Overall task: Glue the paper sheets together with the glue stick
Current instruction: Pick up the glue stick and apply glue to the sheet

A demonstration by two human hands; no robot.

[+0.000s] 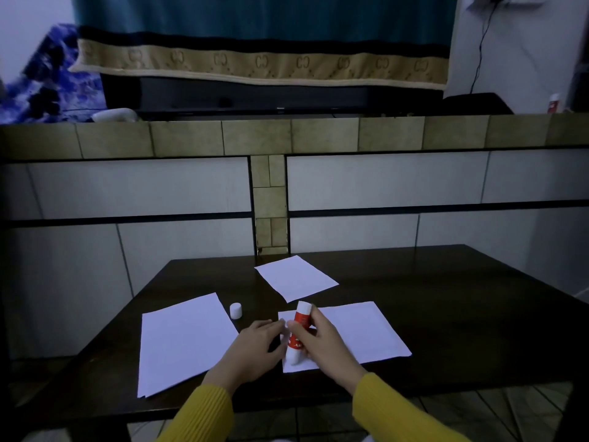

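Observation:
Three white paper sheets lie on the dark table (446,282): a left sheet (183,341), a small far sheet (296,277) and a right sheet (360,330). My right hand (322,342) grips a red and white glue stick (298,330), tilted, its lower end down on the right sheet near that sheet's left edge. My left hand (255,349) rests with relaxed fingers on the table by the same edge, fingertips close to the stick. The stick's white cap (236,311) stands alone between the left and right sheets.
A tiled ledge (287,135) and wall rise just behind the table. A second red and white tube (554,103) stands on the ledge at far right. The table's front edge runs just under my yellow sleeves.

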